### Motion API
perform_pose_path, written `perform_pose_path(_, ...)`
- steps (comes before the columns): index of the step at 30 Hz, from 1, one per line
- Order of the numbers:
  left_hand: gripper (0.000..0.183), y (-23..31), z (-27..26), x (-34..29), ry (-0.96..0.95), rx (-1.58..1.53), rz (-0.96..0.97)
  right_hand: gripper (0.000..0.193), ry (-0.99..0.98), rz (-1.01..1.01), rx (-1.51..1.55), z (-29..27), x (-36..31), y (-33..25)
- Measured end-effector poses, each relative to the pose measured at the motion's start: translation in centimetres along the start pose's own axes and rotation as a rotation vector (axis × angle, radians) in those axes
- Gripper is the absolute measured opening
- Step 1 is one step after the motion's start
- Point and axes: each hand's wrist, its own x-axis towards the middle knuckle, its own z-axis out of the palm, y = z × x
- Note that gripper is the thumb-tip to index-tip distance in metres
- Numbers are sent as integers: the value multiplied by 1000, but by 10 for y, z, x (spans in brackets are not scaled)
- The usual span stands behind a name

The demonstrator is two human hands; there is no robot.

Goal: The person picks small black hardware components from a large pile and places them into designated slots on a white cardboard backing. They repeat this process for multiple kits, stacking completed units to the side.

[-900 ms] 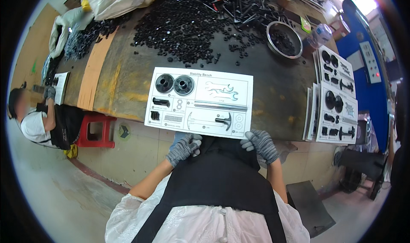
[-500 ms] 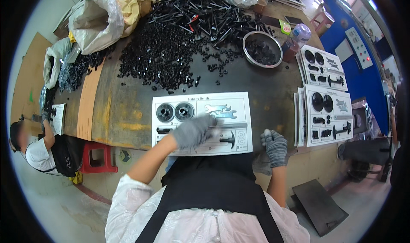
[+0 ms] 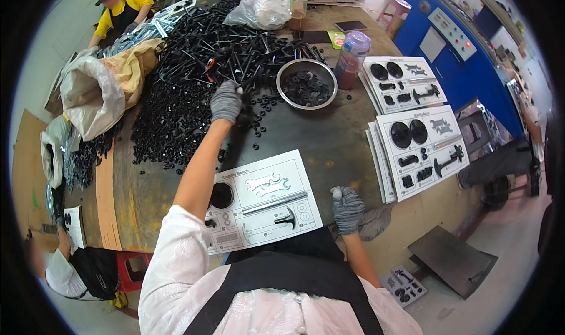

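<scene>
My left hand (image 3: 226, 102), in a grey knitted glove, reaches far over the table to the edge of a heap of small black hardware (image 3: 170, 117). Its fingers are curled down, and their tips are partly hidden. Near the front edge, my right hand (image 3: 348, 210), also gloved, is curled closed; what it holds, if anything, is hidden. Between my arms lies a white card (image 3: 312, 208) with a black disc (image 3: 222, 195), silver spanners (image 3: 268, 185), a metal tube (image 3: 275, 203) and a black T-shaped handle (image 3: 286, 219). My left forearm covers the card's left part.
A steel bowl (image 3: 281, 93) of black discs stands beside a bottle (image 3: 353, 58). Stacked cards (image 3: 421, 152) lie at right. Long black parts (image 3: 200, 49), an open sack (image 3: 88, 96) and a plastic bag (image 3: 262, 11) fill the far left. Two other people work nearby.
My left hand has gone from above the card to the black hardware heap. My right hand stays curled by the table edge. The view has shifted, bringing a person in yellow into sight.
</scene>
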Motion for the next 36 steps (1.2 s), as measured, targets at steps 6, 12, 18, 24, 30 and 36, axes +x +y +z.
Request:
perform_pose_path(6,16,3,-35,-37,308,-218,169,21,-30,14,-6,-1,-1,0)
perform_pose_path(12,12,-26,-64,-75,384,-479,-43,22,-23,-34,8,3,-1,3)
perform_pose_path(18,8,-29,-137,-95,429,-630,-31,21,3,-45,40,3,-1,4)
perform_pose_path(24,9,24,-256,-151,-575,-655,203,20,-24,-34,21,2,-3,1)
perform_pose_path(30,14,78,-200,-241,-930,-112,789,21,-33,-27,55,4,-4,3)
perform_pose_path(36,19,96,-141,-266,-767,-120,873,22,-43,-56,-5,3,-1,1)
